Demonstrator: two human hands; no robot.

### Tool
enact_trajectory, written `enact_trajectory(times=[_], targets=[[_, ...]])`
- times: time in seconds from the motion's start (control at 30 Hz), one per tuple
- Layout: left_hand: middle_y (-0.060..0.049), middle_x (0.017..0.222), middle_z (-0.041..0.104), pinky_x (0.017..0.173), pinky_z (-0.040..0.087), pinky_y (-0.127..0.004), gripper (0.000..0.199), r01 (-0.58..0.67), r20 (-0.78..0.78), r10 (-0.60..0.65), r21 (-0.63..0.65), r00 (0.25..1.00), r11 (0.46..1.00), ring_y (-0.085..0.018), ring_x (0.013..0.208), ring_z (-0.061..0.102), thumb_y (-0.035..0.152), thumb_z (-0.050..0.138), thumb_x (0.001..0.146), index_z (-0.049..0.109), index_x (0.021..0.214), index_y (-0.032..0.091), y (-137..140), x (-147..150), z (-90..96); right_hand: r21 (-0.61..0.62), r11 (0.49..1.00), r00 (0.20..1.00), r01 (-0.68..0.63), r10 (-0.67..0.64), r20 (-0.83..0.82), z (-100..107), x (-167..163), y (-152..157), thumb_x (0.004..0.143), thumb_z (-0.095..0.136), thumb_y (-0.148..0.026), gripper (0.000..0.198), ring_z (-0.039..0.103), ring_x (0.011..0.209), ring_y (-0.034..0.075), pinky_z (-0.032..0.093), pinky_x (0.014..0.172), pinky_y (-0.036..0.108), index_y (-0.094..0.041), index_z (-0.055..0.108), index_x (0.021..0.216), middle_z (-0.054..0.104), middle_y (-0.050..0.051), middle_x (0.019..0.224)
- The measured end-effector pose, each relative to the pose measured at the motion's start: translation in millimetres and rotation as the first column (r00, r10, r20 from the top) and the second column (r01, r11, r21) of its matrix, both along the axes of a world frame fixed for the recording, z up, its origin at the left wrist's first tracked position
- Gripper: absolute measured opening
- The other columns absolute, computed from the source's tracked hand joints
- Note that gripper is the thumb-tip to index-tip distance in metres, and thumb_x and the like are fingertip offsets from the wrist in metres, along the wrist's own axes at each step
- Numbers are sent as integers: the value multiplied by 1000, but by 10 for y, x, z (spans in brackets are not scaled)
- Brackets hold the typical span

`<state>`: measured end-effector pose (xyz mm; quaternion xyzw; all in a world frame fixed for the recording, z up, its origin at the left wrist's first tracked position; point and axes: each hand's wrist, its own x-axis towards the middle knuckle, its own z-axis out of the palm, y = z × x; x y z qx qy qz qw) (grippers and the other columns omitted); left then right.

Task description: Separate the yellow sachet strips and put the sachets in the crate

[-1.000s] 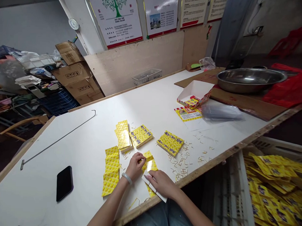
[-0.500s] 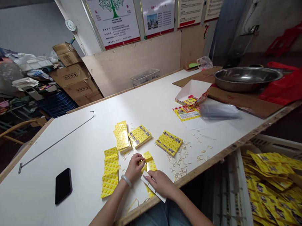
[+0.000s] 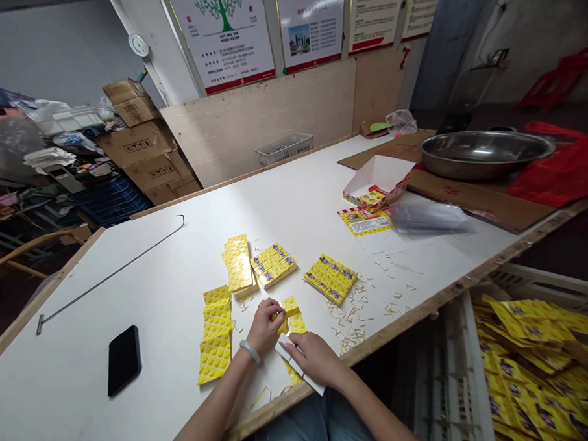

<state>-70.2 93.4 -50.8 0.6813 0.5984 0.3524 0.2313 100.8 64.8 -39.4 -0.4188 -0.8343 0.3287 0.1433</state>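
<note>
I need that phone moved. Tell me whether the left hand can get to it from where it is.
Probably yes: the left hand only faces bare table towards the phone.

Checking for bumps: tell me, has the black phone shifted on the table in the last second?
No. The black phone keeps its spot below the metal rod's near end; only the camera wobbled slightly.

You see glossy yellow foil-like packets (image 3: pixel 292 321) on a smooth matt white table (image 3: pixel 184 287) — polished metal basin (image 3: pixel 487 151) at two o'clock.
</note>
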Motion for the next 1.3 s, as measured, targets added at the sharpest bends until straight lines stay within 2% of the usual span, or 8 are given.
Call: enact_trajectory(times=[0.23, 0.33, 0.5, 0.67, 0.77, 1.0, 1.2, 1.3], targets=[[-4, 81, 59, 82, 38, -33, 32, -11, -11, 10, -55, 1000, 998, -18, 83, 51, 24, 35, 86, 59, 65, 18, -6, 44, 46, -2, 1000, 1000, 1, -1, 10, 23, 0, 9, 94, 30, -45, 42, 58, 70, 17, 23, 56, 25, -18, 60, 81, 66, 6, 76], [-5, 81, 59, 82, 38, -33, 33, -4, -19, 2, -104, 1000, 995, -18, 84, 51, 31, 38, 86, 59, 64, 18, 27, 11, 55, -4, 1000, 1000, 4, -4, 11, 25, 1, 8, 94, 31, -44, 41, 58, 71, 17, 23, 56, 25, -18, 61, 82, 66, 6, 76], [-3, 69, 58, 61, 41, -26, 29, 74, -16, -83, -307, 996, 949, -14, 65, 52, 39, 55, 73, 59, 56, 16, 244, -131, 52, -16, 1000, 1000, -4, 4, 8, 40, 5, -1, 94, 31, -44, 42, 58, 70, 16, 23, 56, 25, -18, 61, 82, 66, 6, 75], [3, 47, 49, 45, 30, -23, 29, 96, -66, -144, -476, 987, 874, -9, 47, 40, 43, 61, 66, 60, 57, 15, 458, -202, 73, -26, 1000, 1000, 3, -2, 23, 59, -1, -3, 94, 31, -44, 41, 58, 71, 16, 23, 57, 25, -18, 61, 82, 66, 5, 76], [3, 49, 51, 48, 31, -23, 31, 91, -117, -161, -455, 980, 886, -10, 50, 42, 45, 62, 67, 60, 57, 15, 465, -172, 95, -28, 1000, 999, 4, -3, 33, 56, -3, -2, 94, 32, -44, 41, 58, 71, 16, 23, 57, 26, -18, 61, 82, 66, 6, 77], [-4, 73, 59, 70, 38, -30, 31, 127, -170, -174, -255, 970, 958, -18, 74, 50, 44, 51, 79, 59, 62, 19, 302, -119, 102, -7, 1000, 1000, -5, 5, 26, 15, 2, -1, 95, 31, -45, 42, 57, 70, 16, 22, 56, 26, -18, 61, 84, 66, 6, 77], [-4, 76, 60, 71, 43, -28, 36, 265, -61, -290, -261, 955, 928, -16, 73, 55, 48, 51, 81, 63, 64, 18, 291, -218, 99, -29, 1000, 999, 2, 0, 48, 41, 7, -3, 95, 31, -44, 41, 58, 72, 16, 23, 58, 25, -17, 61, 85, 66, 6, 79], [-5, 80, 60, 71, 45, -27, 40, 284, -10, -297, -266, 955, 921, -16, 75, 56, 52, 51, 80, 63, 64, 17, 307, -266, 79, -41, 999, 999, 7, -5, 51, 60, 12, -5, 95, 32, -44, 41, 58, 73, 16, 23, 58, 25, -17, 61, 85, 66, 6, 79]])
